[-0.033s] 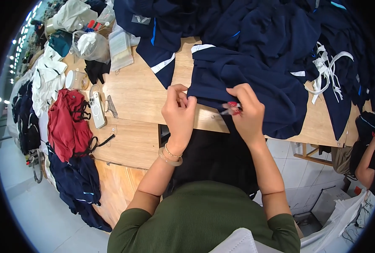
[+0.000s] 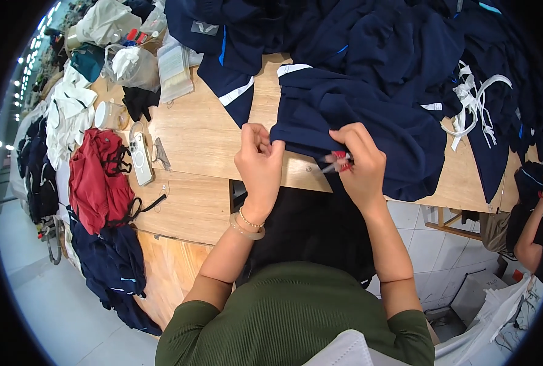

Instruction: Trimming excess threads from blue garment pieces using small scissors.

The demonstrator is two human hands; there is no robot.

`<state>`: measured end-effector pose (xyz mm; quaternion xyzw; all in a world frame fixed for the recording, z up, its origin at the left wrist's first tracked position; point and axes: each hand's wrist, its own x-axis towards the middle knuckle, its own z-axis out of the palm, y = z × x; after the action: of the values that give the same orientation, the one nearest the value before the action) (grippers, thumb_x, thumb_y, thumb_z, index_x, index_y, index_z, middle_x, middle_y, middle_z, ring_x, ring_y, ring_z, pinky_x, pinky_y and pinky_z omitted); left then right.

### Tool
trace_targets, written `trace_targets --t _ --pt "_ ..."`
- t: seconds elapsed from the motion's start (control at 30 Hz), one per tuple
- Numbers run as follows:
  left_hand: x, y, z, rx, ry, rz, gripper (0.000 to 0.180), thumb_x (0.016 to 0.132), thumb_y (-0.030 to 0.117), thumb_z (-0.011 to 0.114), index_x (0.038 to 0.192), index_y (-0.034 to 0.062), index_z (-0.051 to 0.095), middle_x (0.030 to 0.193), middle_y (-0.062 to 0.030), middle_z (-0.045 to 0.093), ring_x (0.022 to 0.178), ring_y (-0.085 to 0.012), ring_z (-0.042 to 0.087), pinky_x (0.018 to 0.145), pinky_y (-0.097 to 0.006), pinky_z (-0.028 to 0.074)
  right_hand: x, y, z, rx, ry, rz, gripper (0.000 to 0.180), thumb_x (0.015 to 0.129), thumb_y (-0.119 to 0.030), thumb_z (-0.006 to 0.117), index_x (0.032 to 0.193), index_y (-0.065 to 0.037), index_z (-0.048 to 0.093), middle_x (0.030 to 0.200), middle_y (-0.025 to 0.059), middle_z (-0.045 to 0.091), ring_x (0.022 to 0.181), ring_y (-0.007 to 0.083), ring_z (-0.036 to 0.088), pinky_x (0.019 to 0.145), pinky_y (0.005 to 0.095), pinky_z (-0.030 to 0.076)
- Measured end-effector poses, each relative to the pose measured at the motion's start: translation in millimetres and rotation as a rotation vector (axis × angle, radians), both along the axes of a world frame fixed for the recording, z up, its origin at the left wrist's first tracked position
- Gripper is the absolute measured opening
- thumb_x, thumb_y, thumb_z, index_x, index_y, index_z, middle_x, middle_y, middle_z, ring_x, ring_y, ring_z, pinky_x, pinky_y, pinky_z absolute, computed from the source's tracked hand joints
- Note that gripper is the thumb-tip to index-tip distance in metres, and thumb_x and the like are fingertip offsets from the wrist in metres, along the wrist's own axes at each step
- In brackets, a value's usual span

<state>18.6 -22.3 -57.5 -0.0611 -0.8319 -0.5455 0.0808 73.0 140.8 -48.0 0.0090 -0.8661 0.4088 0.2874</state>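
Observation:
A navy garment (image 2: pixel 363 128) lies across the table's near edge, its left end showing a white strip. My left hand (image 2: pixel 260 158) is closed, with thumb and fingers pinching the near left corner of this cloth. To its right, my right hand (image 2: pixel 363 161) curls round small red-handled thread snips (image 2: pixel 343 161). The blades are blurred and point left, just over the garment's near edge. I cannot make out any thread at the blades.
More navy garments (image 2: pixel 381 43) are heaped along the back. White straps (image 2: pixel 476 107) lie at right. On the left are a phone (image 2: pixel 141 160), a red garment (image 2: pixel 100 180), a plastic cup (image 2: pixel 111 115) and plastic bags (image 2: pixel 131 66). Another person's arm (image 2: pixel 535 226) shows at far right.
My right hand and the snips have shifted slightly to the right. The cloth edge between the hands has moved a little; my left hand stays almost in place.

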Motion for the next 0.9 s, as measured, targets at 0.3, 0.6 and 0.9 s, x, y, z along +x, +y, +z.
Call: trace_targets --t 0.3,0.6,0.9 --pt "5 -8 12 0.858 -1.129 -0.377 0.033 0.098 0.029 0.042 0.095 0.0034 0.062 0.087 -0.0082 0.067 0.078 -0.0147 0.064 0.061 -0.022 0.044 25 8 4 0.117 0.074 0.017 0.041 0.055 0.008 0.067 0.094 -0.003 0.067 0.081 0.0056 0.057 0.052 0.0165 0.052 0.048 0.0256 0.042" --pt "9 0 33 1.332 -1.117 -0.434 0.026 0.098 0.027 0.05 0.111 0.005 0.057 0.112 -0.0068 0.062 0.102 -0.016 0.06 0.09 -0.031 0.051 39 10 9 0.196 0.049 0.035 0.038 0.054 0.004 0.069 0.091 -0.002 0.069 0.082 0.0061 0.056 0.051 0.0154 0.048 0.046 0.0256 0.039" --pt "21 14 35 1.265 -1.027 -0.389 0.013 0.096 0.019 0.057 0.102 0.0085 0.061 0.098 -0.0073 0.066 0.093 -0.0188 0.066 0.094 -0.038 0.053 50 21 31 -0.474 -0.335 0.006 0.051 0.067 -0.002 0.078 0.111 -0.004 0.053 0.091 0.0023 0.058 0.081 0.0087 0.056 0.065 0.0204 0.041"
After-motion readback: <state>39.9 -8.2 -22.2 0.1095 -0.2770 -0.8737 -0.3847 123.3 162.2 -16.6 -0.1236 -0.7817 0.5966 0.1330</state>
